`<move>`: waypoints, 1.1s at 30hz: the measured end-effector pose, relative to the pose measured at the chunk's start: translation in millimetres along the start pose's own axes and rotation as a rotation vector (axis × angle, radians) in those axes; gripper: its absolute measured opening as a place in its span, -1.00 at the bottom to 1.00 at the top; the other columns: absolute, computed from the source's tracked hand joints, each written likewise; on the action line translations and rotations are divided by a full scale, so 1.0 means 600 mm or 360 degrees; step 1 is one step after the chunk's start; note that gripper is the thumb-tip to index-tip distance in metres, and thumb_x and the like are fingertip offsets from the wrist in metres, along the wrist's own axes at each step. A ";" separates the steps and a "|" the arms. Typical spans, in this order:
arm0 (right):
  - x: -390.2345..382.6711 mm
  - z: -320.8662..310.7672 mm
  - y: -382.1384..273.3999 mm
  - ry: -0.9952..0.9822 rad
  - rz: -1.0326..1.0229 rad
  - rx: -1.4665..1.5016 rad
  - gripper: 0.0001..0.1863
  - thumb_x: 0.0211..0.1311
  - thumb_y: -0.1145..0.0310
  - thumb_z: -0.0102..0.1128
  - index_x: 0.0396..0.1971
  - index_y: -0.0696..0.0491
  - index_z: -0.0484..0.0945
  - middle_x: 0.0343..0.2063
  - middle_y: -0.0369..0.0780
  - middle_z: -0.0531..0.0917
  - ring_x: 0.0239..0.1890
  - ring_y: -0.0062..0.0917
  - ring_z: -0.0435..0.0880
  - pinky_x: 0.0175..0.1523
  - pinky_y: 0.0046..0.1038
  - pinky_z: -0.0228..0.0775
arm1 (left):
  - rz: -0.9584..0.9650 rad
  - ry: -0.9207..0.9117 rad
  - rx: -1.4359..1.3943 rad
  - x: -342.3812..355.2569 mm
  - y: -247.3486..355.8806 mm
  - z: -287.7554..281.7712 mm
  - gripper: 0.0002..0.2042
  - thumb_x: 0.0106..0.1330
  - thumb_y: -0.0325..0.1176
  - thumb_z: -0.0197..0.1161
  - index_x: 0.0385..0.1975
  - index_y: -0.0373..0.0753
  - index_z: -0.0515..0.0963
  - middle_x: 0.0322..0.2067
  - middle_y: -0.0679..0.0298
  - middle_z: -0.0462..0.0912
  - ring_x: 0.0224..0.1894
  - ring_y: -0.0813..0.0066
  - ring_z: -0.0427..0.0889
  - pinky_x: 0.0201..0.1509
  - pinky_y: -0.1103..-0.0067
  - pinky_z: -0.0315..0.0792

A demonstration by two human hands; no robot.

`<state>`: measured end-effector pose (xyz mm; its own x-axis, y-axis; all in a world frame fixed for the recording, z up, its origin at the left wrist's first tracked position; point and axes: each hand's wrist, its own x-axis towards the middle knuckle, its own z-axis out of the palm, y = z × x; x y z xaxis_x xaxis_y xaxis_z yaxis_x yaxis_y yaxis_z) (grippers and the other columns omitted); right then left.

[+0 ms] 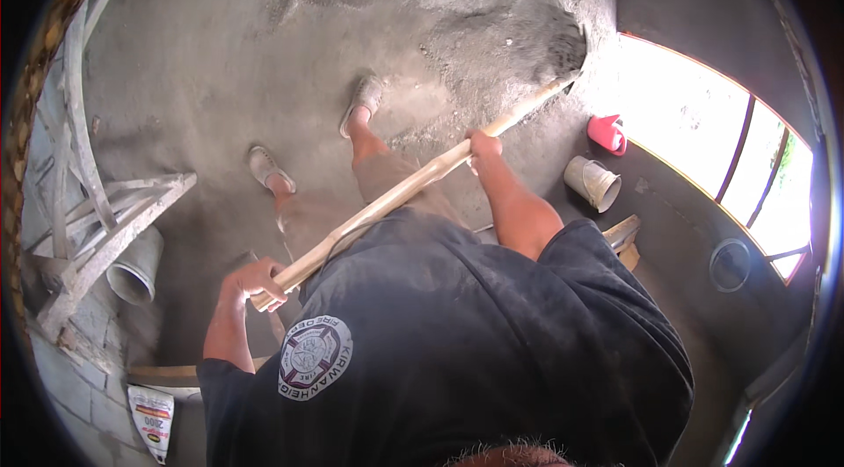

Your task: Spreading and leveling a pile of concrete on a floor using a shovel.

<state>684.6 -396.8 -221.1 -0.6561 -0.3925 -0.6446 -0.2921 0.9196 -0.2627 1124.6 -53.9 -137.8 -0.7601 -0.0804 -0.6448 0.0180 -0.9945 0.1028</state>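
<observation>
A shovel with a long, pale wooden handle (391, 201) slants across my body from lower left to upper right. Near the handle's end, my left hand (255, 280) is closed round the wood. Farther up, my right hand (483, 149) wraps the same handle with the arm stretched forward. At the far end, the blade (573, 85) shows only as a thin dark edge. It meets a heap of dark grey, crumbly mix (556, 47), which hides most of it.
A red plastic jug (607, 134) and a whitish bucket (592, 183) lie by the right wall under a bright window opening. Wooden trestles (119, 238) and another bucket (136, 266) stand at left. Planks and a white bag (151, 421) lie nearer me. Grey dust and mix cover the floor.
</observation>
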 end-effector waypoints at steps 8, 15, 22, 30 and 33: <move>-0.098 0.013 0.014 0.0191 -0.0184 -0.0160 -0.56 -0.19 0.43 0.36 -0.28 0.41 0.54 -0.35 -0.02 0.64 -0.38 -0.32 0.64 -0.28 -0.36 0.50 | 0.0289 -0.0131 -0.0028 -0.084 -0.060 0.001 -0.69 -0.07 -0.51 0.40 -0.30 -0.47 0.57 -0.60 0.16 0.60 -0.61 0.40 0.60 -0.58 0.48 0.44; -0.268 0.108 0.016 -0.0451 0.0048 0.0586 -0.75 -0.12 0.44 0.29 -0.42 0.15 0.44 -0.54 -0.20 0.46 -0.53 -0.33 0.50 -0.31 -0.26 0.50 | 0.0244 0.1053 0.0544 -0.245 -0.182 -0.014 -0.72 -0.06 -0.45 0.38 -0.28 -0.32 0.61 -0.51 0.15 0.67 -0.50 0.35 0.67 -0.42 0.47 0.48; -0.343 0.428 0.101 -0.0945 0.0408 0.0742 -0.81 0.21 0.31 0.20 -0.34 0.05 0.41 -0.52 -0.17 0.43 -0.45 -0.30 0.50 -0.26 -0.15 0.50 | 0.0214 0.2708 0.1404 -0.338 -0.357 0.047 -0.74 -0.03 -0.47 0.30 -0.27 -0.15 0.57 -0.34 0.13 0.65 -0.20 0.01 0.62 -0.11 0.25 0.46; -0.724 0.619 0.338 -0.1589 0.1234 0.0332 -0.84 0.12 0.43 0.26 -0.36 0.07 0.45 -0.53 -0.14 0.52 -0.47 -0.30 0.57 -0.34 -0.23 0.54 | -0.0968 0.2599 0.0700 -0.569 -0.593 0.247 -0.67 -0.13 -0.61 0.33 -0.28 -0.31 0.53 -0.37 -0.06 0.63 -0.18 -0.16 0.60 -0.05 0.14 0.48; -0.810 0.622 0.408 -0.1932 0.1340 0.0277 -0.85 0.10 0.44 0.22 -0.37 0.13 0.46 -0.61 -0.15 0.52 -0.58 -0.32 0.56 -0.44 -0.24 0.50 | -0.1173 0.2766 0.0631 -0.625 -0.723 0.379 -0.70 -0.12 -0.65 0.25 -0.29 -0.37 0.54 -0.40 -0.09 0.63 -0.22 -0.16 0.64 -0.10 0.14 0.50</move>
<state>1191.6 25.0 -239.9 0.4063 0.4145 -0.8143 0.0111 0.8889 0.4580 1254.1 422.6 231.9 0.8379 0.0678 -0.5415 -0.2717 -0.8087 -0.5217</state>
